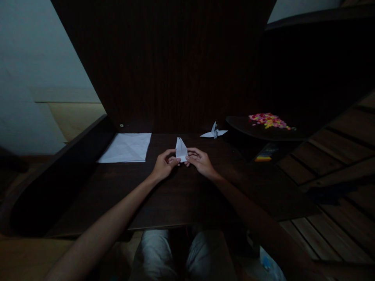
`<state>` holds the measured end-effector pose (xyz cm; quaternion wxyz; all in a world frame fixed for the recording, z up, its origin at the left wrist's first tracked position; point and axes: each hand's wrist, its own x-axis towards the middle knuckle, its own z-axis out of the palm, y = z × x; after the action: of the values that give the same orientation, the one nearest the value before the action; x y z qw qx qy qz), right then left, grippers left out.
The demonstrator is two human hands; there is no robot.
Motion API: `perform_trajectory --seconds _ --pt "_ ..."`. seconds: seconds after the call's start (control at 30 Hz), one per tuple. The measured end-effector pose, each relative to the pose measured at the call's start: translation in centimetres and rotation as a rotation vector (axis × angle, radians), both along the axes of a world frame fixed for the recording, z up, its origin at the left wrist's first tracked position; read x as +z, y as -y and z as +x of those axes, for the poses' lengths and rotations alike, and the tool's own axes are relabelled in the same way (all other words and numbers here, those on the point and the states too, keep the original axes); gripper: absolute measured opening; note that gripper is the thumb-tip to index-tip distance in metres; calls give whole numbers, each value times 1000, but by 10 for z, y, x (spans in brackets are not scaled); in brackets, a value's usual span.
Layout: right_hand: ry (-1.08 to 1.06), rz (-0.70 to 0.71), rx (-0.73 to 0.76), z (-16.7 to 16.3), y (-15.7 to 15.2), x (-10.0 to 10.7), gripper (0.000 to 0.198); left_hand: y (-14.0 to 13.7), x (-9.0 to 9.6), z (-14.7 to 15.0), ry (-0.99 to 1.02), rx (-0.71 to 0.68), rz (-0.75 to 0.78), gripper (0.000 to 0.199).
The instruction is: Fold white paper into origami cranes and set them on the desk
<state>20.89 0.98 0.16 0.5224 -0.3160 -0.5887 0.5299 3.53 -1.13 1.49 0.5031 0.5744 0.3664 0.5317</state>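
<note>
Between my two hands is a small piece of folded white paper (181,149), narrow and pointed at the top with split tips. My left hand (164,164) pinches its lower left side between thumb and fingers. On the lower right side, my right hand (200,162) grips it the same way, thumb in front. Some fingertips are hidden behind the paper. A finished paper crane (215,132) with spread wings stands beyond my right hand. To the left of my hands lies a stack of white paper sheets (127,147) with crease lines on top.
The dark wooden desk (175,199) has a tall back panel (164,66) and a raised left side edge (58,168). On a low shelf (263,134) at right sits a heap of small pink, red and yellow pieces (270,120). Under it is a yellow-orange item (263,159).
</note>
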Motion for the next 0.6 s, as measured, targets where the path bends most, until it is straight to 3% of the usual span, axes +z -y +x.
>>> perform_trajectory --seconds 0.3,0.43,0.6 --pt "35 -16 -17 2 5 11 12 1 4 -2 -1 40 -48 25" --pt "12 -55 -35 3 5 10 10 2 7 -2 -1 91 -66 19" --pt "-7 -88 4 1 8 15 15 1 3 -5 39 60 -76 18"
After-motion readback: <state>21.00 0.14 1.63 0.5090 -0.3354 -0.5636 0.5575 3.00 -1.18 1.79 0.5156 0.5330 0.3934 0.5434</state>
